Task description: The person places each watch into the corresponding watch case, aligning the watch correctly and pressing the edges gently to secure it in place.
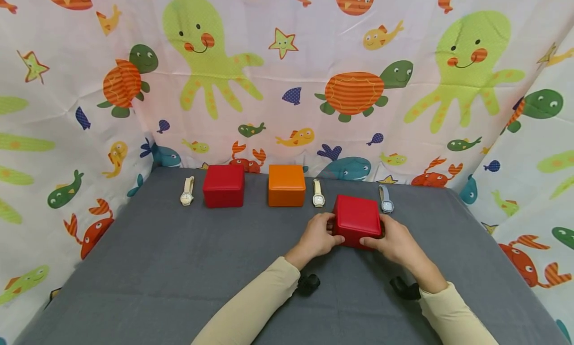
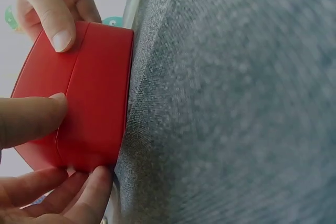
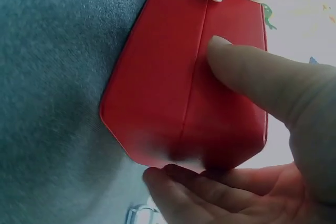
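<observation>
While both hands grip the red box [image 1: 357,218] on the R half of the counter [image 1: 215,265], I'd want an even, light squeeze.

On my feed: L hand [image 1: 317,235] curled round its L side, R hand [image 1: 396,239] round its R, fingers holding it, both thumbs on the near face close to the seam [image 3: 189,98]. Can't tell if the base is fully down. My read: thumbs that near the seam could shift the upper half, so seat both on 1 half, match force L/R, box level. Blue-gray watch [image 1: 387,206] is just beside the far R corner, so R fingers need care; gold watch [image 1: 318,200] near its L, then orange box [image 1: 286,185], 2nd red box [image 1: 223,185], cream watch [image 1: 186,198] farther L.
</observation>
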A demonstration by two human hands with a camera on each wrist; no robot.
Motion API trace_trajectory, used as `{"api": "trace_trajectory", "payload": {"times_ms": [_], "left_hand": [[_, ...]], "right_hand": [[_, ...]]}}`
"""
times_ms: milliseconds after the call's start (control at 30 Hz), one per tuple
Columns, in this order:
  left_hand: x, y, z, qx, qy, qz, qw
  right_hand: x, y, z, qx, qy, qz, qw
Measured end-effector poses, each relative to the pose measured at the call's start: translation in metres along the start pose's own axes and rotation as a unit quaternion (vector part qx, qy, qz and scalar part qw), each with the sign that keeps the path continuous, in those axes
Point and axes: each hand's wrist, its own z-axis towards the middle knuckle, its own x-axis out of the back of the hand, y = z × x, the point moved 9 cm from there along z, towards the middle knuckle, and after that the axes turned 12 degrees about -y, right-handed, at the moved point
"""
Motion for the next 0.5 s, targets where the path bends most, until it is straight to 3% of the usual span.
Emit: {"api": "trace_trajectory", "payload": {"times_ms": [333,500], "left_hand": [[0.0035,-0.0012,0.0012,0.002,0.008,-0.02,0.9998],[0.0042,-0.0024,0.0025,0.001,0.009,-0.053,0.9985]], "right_hand": [[0.0032,0.0043,0.0029,0.011,0.021,0.03,0.999],[0.0048,0.0033,0.003,0.023,0.032,0.052,0.998]]}}
